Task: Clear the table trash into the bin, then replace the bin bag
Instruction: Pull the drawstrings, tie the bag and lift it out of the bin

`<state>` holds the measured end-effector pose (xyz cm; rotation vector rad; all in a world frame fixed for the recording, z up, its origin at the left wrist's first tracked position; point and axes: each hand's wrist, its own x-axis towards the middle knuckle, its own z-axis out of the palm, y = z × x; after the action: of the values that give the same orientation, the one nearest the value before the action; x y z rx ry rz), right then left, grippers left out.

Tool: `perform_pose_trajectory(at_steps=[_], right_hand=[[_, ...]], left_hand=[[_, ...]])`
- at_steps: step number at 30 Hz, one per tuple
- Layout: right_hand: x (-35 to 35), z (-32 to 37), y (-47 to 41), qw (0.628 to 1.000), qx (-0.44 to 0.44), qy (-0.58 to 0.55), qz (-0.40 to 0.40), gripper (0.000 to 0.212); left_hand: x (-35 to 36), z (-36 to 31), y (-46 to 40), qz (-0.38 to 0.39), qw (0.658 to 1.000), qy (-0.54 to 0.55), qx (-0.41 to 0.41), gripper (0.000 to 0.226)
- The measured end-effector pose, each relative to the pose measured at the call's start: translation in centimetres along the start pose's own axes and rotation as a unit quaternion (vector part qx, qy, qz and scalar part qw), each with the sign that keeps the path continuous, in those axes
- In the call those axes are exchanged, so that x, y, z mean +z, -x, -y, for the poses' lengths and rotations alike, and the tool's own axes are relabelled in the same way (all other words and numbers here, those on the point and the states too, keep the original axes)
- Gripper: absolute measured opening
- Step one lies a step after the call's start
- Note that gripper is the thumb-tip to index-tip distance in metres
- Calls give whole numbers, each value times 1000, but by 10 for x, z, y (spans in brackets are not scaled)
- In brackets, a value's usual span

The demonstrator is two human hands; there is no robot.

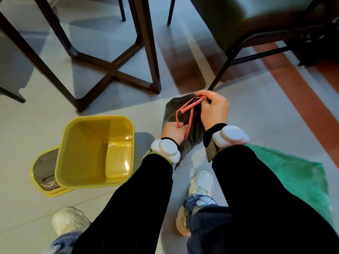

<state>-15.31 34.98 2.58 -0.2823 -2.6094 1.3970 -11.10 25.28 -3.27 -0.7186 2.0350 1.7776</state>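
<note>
View looking down at a person's two hands over a tiled floor [27, 136]. A dark bag [190, 132] sits on the floor between the hands. The right hand [213, 109] pinches the red drawstring [190, 109] at the bag's gathered top; the left hand [174, 132] grips the string's lower loop just beside the bag. To the left stands a yellow bin [95, 151] with no liner, its lid [45, 169] beside it. A green bag [297, 173] lies flat on the floor at right. Table legs [113, 68] stand beyond.
</note>
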Motion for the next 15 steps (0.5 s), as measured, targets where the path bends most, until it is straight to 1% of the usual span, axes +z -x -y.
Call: perform_pose_trajectory(at_steps=[3,8,13,15], right_hand=[[4,-4,1,1000,-8,17,4,38],[10,-11,8,998,22,43,35,40],[14,-11,9,993,58,78,64,44],[15,-11,9,991,58,97,74,44]], left_hand=[[3,6,-1,23,1000,7,-12,47],[5,12,2,70,995,58,-39,43],[-1,9,8,84,993,78,-39,16],[-5,11,9,83,993,72,-39,10]])
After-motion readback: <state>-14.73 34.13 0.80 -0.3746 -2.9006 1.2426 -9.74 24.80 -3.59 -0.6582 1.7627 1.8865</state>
